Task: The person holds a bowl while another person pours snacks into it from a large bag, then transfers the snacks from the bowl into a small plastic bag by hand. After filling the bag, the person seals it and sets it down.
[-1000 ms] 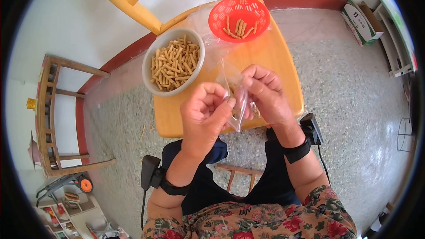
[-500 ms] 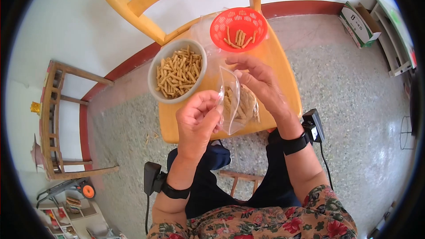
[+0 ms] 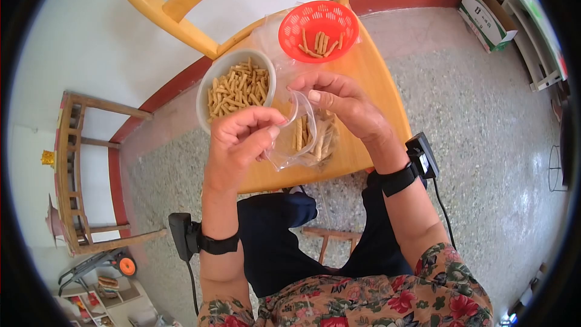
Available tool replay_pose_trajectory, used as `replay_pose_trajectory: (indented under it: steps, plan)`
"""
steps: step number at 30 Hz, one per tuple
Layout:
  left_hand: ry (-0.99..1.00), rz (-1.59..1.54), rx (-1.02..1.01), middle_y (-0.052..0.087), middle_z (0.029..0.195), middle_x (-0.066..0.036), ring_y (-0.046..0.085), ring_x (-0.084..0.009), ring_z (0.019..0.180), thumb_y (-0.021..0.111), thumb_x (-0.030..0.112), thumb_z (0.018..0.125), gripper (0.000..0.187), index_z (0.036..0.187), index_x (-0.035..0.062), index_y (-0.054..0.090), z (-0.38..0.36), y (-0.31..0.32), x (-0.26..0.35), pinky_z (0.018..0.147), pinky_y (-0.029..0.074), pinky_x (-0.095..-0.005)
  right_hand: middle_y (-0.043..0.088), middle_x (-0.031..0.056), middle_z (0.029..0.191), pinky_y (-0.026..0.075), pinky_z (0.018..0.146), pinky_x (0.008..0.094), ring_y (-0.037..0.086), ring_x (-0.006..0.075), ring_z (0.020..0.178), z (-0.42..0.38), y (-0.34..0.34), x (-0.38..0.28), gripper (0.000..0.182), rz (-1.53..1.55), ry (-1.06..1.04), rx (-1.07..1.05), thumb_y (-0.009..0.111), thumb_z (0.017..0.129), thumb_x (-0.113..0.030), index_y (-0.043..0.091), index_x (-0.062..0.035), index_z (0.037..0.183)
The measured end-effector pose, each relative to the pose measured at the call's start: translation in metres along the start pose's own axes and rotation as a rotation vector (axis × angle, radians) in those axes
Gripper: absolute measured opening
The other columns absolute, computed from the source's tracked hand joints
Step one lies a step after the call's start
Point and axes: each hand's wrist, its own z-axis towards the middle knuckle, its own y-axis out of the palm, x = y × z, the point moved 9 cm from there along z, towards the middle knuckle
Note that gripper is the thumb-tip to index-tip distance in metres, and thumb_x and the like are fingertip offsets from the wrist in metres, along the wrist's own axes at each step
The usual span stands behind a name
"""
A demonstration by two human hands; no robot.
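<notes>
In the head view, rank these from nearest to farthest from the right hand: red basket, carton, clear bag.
1. Clear bag: right at the right hand.
2. Red basket: ahead of the hand.
3. Carton: well off to the right and ahead.

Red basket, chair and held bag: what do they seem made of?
Red basket: probably moulded plastic, smooth, given the even colour and slotted wall. Chair: likely varnished wood, from its golden tone and soft sheen. Bag: thin, clear plastic film, shiny and creased, with brown sticks showing through.
</notes>
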Motion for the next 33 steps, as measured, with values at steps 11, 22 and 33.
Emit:
replay_pose_trajectory:
  steps: [11, 22, 33]
  plan:
    - [0.035, 0.090, -0.033, 0.052, 0.062, 0.004, 0.044, -0.0016, 0.052, 0.055, 0.001, 0.077, 0.012, 0.086, 0.0013, 0.063, 0.002, -0.008, 0.006, 0.046, 0.034, -0.0154, 0.059, -0.0002, 0.090, 0.042, 0.078, 0.0233, 0.054, 0.0084, 0.086, 0.013, -0.001, 0.018, 0.020, 0.176, 0.038, -0.023, 0.055, 0.086, -0.020, 0.058, -0.0039, 0.098]
    - [0.116, -0.156, 0.237, 0.058, 0.076, -0.004, 0.055, -0.0095, 0.064, 0.062, 0.013, 0.078, 0.033, 0.107, 0.0002, 0.053, -0.021, -0.028, -0.010, 0.057, 0.042, -0.0203, 0.060, 0.0040, 0.084, 0.046, 0.078, 0.0299, 0.059, 0.0140, 0.084, 0.011, -0.012, 0.007, 0.010, 0.195, -0.104, 0.145, 0.050, 0.088, -0.017, 0.054, -0.0078, 0.088]
    - [0.311, 0.277, 0.504, 0.058, 0.082, -0.005, 0.053, -0.0091, 0.074, 0.065, 0.004, 0.076, 0.022, 0.096, -0.0030, 0.057, -0.060, -0.011, -0.019, 0.067, 0.042, -0.0210, 0.057, -0.0002, 0.081, 0.048, 0.068, 0.0259, 0.055, 0.0092, 0.074, 0.004, -0.016, 0.002, 0.008, 0.268, -0.151, 0.336, 0.052, 0.087, -0.015, 0.054, -0.0081, 0.085]
